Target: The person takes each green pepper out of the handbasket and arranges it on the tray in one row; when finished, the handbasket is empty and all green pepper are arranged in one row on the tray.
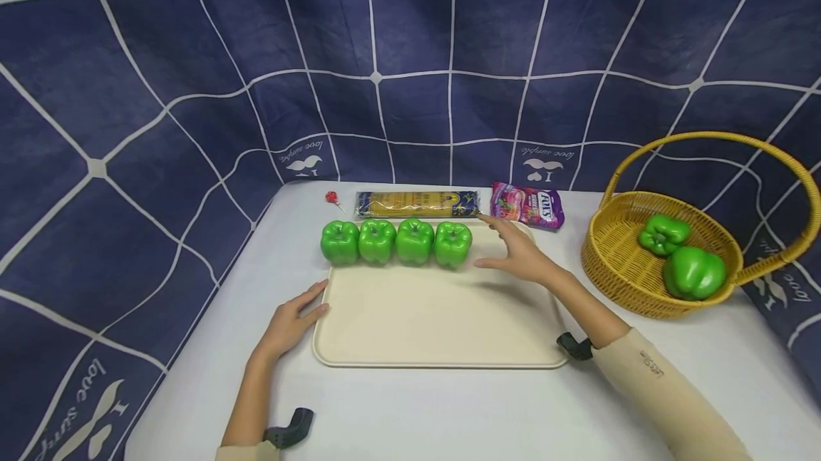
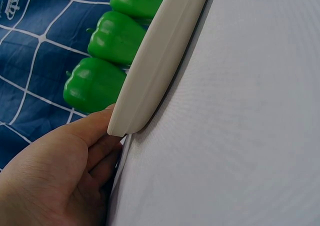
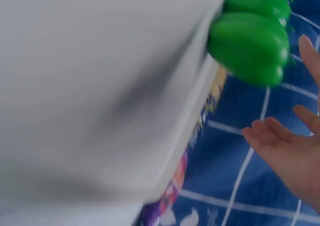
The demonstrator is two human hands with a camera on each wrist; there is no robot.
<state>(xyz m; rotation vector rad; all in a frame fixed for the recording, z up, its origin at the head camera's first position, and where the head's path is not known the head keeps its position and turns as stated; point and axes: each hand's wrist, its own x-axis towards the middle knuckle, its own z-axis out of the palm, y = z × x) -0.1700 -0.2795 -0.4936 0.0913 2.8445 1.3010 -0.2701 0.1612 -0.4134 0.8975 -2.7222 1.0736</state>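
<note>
Several green bell peppers stand in a row along the far edge of a cream tray [image 1: 436,325], from the leftmost pepper [image 1: 340,242] to the rightmost pepper [image 1: 452,244]. My right hand [image 1: 519,251] is spread just right of that last pepper, over the tray's far right part, with nothing between thumb and fingers. The right wrist view, somewhat blurred, shows the same hand [image 3: 295,151] apart from the nearest pepper [image 3: 250,46]. At the tray's left edge lies my left hand [image 1: 288,322]. In the left wrist view its extended fingers touch the tray's corner [image 2: 125,123].
A yellow wicker basket [image 1: 641,297] with a tall handle stands on the right, holding two green peppers [image 1: 694,273]. Behind the tray lie a long yellow and blue packet [image 1: 417,204], a purple candy bag [image 1: 527,206] and a small red item [image 1: 331,197].
</note>
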